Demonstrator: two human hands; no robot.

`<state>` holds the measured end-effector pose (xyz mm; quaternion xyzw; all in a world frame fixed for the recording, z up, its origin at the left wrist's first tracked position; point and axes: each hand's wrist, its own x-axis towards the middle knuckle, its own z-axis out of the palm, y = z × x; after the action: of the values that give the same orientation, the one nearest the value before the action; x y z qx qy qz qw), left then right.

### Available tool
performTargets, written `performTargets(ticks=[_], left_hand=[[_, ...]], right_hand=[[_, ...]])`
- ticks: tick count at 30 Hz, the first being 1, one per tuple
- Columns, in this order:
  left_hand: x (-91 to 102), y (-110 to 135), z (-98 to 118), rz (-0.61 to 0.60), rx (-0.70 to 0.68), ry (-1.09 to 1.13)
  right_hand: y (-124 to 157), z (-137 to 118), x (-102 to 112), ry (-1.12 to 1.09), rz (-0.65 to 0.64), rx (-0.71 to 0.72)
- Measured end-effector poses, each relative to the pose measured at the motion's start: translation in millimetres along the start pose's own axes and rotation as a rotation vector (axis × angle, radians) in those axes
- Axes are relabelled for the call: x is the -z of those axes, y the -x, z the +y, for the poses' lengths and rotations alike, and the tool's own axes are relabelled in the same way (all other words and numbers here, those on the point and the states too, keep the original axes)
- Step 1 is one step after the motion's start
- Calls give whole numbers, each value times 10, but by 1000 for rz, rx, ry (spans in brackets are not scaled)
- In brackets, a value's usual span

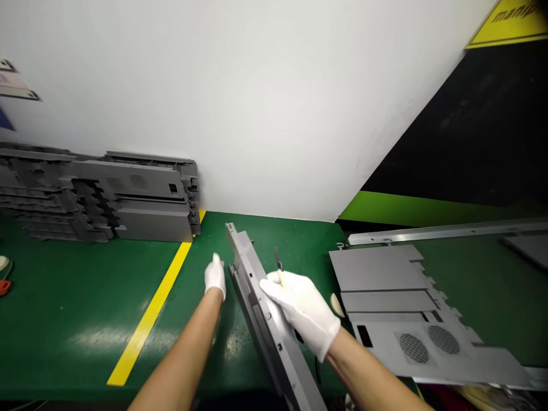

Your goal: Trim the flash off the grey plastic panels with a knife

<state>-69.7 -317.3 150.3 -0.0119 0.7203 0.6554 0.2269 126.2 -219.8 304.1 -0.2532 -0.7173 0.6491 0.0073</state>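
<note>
A long grey plastic panel (257, 291) stands on its edge on the green table, running from the middle back toward me. My left hand (214, 276), in a white glove, rests against the panel's left face with fingers together and pointing up. My right hand (302, 308), also gloved, lies over the panel's top edge and grips a small knife (279, 265) with a pale handle and a dark blade that points up and away.
A stack of similar grey panels (107, 197) lies at the back left against the white wall. Another grey panel with two round grilles (411, 311) lies flat at the right. A yellow line (149, 317) crosses the green table (68, 308). Small red and white items (4, 274) sit at the left edge.
</note>
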Motion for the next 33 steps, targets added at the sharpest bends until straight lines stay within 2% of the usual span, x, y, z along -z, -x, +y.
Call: performTargets(ticks=[2,4,6,8,11,13,16,19,22,27,30,33], left_hand=[[-47,-106,290,14,-114,165],[-155,-157,598,-129,-326,253],[-288,-165,821,-263,-442,139],[-402,-159,917,-321,-460,33],[-492,-165,893,-319,-468,45],[-514,-185,861,-315,-495,52],[-543,-221,867,-309,-512,35],[-588,-242,906,-295,-500,25],[-632,-244,924,-293,-507,18],[-671,-252,918,-264,-518,-32],[-689,-259,914,-261,-508,-48],[-706,-252,911,-266,-490,-46]], right_hand=[[-107,51,-46,16,15,29],[-187,52,-82,22,-10,30],[-221,55,-88,12,-35,18],[-183,100,-39,46,-17,28],[26,241,137,195,91,65],[231,324,276,301,116,38],[518,348,404,468,17,-22],[705,297,399,667,-104,-21],[819,269,341,939,-70,64],[949,269,317,1360,-17,329],[990,236,337,1494,-40,382],[1000,198,357,1535,-114,405]])
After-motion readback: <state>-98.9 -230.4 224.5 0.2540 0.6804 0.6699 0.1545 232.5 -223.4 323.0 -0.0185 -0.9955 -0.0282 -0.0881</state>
